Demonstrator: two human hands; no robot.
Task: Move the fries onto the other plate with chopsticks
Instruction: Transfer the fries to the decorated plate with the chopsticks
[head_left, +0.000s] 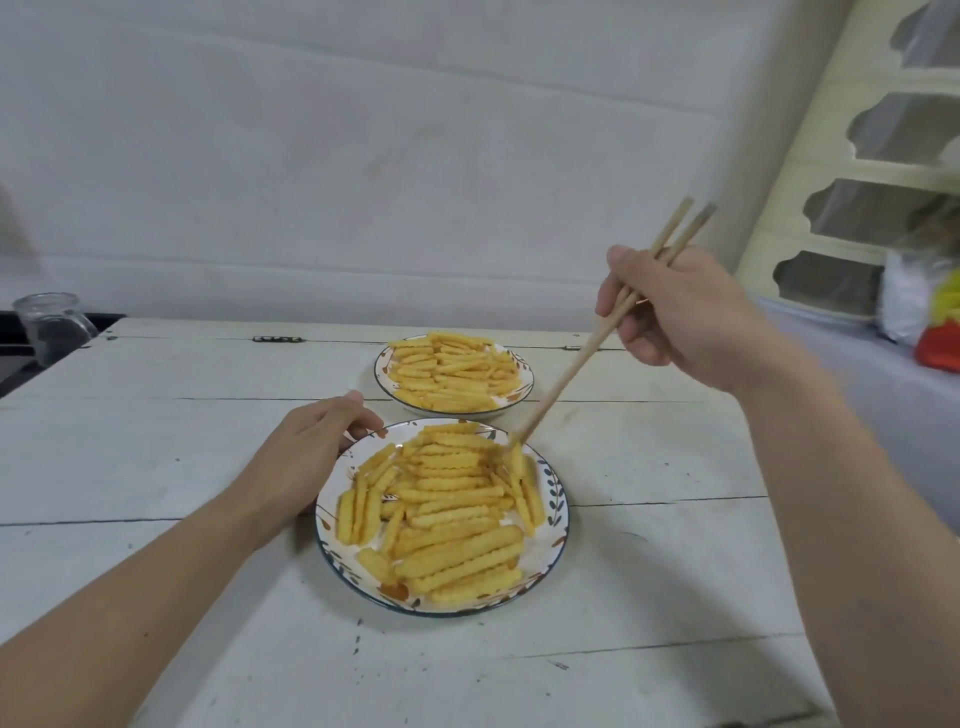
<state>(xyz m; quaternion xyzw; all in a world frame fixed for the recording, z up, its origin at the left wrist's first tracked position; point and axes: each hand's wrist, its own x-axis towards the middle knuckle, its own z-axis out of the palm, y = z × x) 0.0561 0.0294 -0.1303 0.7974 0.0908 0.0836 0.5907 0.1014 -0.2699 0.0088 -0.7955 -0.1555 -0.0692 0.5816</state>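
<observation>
Two patterned white plates hold crinkle-cut fries. The near plate (555, 506) sits in front of me, heaped with fries (452, 514). Just behind it is the far plate (383, 370), with its own layer of fries (453, 371). My right hand (680, 317) grips a pair of wooden chopsticks (582, 358); their tips reach down to a fry (516, 460) at the near plate's back right and appear to pinch it. My left hand (306, 452) holds the near plate's back-left rim with curled fingers.
The plates stand on a white plank table (156, 467). A glass jar (49, 325) is off the table's far left corner. At the right, a cream shelf (857, 171) and bags (924, 312) on a pale cloth.
</observation>
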